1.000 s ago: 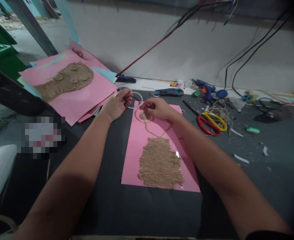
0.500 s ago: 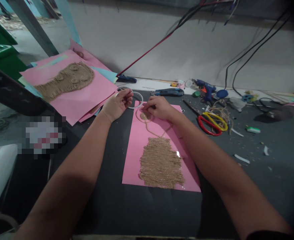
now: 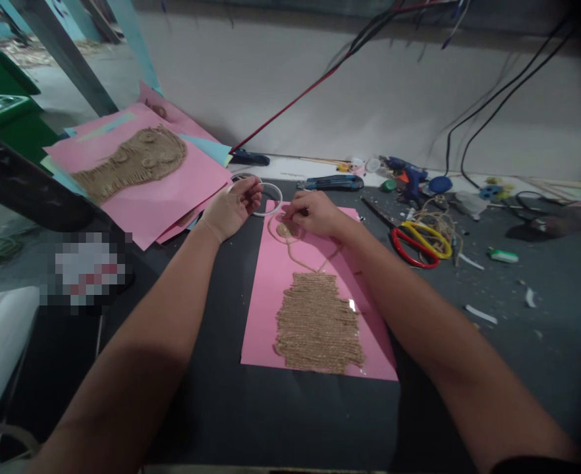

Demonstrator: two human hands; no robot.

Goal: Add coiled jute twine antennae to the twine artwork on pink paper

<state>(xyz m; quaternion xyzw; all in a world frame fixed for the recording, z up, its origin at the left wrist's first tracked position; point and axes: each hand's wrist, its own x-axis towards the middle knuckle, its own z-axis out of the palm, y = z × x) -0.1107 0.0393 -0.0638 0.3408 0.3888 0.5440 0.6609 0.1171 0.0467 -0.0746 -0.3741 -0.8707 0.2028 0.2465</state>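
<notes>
A pink sheet of paper (image 3: 263,316) lies on the dark table in front of me. Rows of brown jute twine (image 3: 317,322) cover its lower part, and a twine outline with a small coil (image 3: 284,229) sits near the top. My right hand (image 3: 315,212) is closed in a pinch at the upper edge of this outline, fingertips on the twine. To its left, my left hand (image 3: 234,205) is raised with fingers curled together; what they hold, if anything, is hidden. A white ring (image 3: 274,197) shows just behind my left fingers; whether they touch it I cannot tell.
Pink sheets (image 3: 201,191) with a twine-covered shape (image 3: 147,158) are stacked at the left. Right of my work lie scissors (image 3: 414,247), a twine tangle (image 3: 441,220) and paper scraps. A blue cutter knife (image 3: 332,182) and a blue glue gun (image 3: 412,181) lie along the wall.
Both hands stay almost in place over the pink paper. The view has shifted very slightly; nothing has been picked up or let go.
</notes>
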